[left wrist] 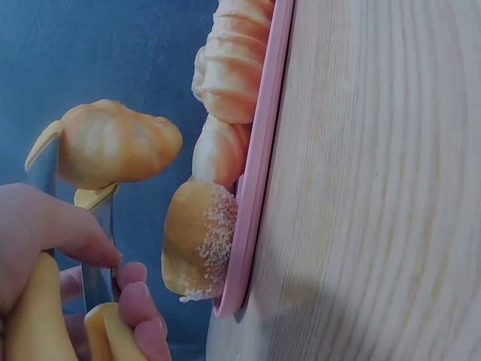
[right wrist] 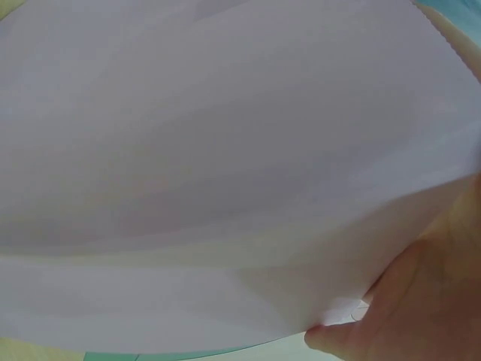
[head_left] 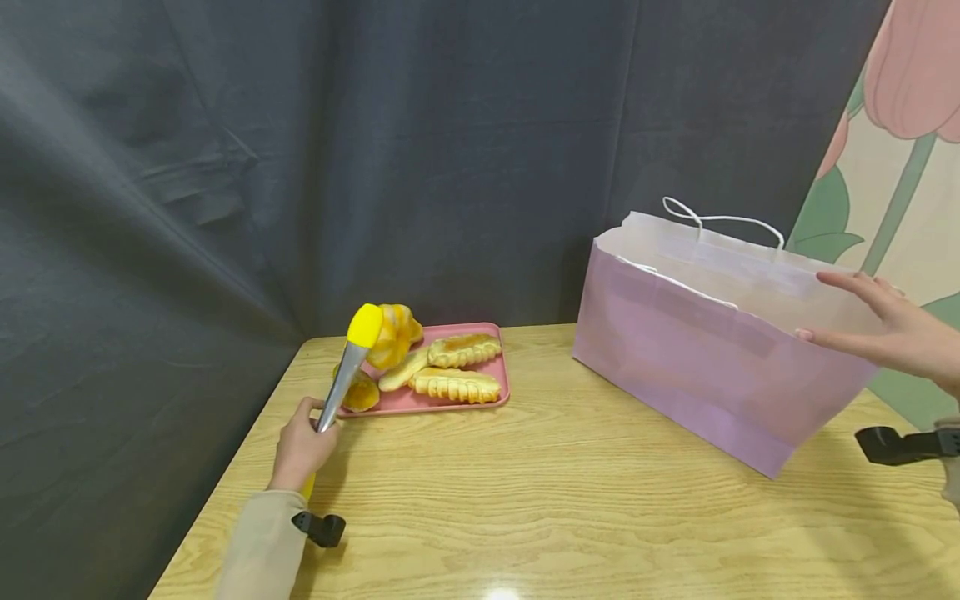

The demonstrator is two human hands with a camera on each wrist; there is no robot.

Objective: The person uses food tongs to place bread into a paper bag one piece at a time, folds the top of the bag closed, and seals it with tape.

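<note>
Yellow-tipped metal tongs (head_left: 345,379) are in my left hand (head_left: 302,450), fingers and thumb wrapped round their arms. Between the tong tips sits a golden, ridged bread roll (left wrist: 120,143), raised off the pink tray (head_left: 442,407). Below it, at the tray's near left corner, is a round bun (left wrist: 192,241) with white crumbs on one side. At the right, my right hand (head_left: 907,333) spreads its fingers at the end of a lilac paper bag (head_left: 675,350). Its thumb is by the front panel, its forefinger near the back rim. The bag stands upright with its mouth wide.
Two braided loaves (head_left: 457,386) and a smaller pale bread piece (head_left: 403,370) lie on the tray. White cord handles (head_left: 738,218) rise from the bag's rim. A dark curtain (head_left: 465,167) hangs behind the wooden table (head_left: 540,500); a flower-painted wall (head_left: 892,192) is at the right.
</note>
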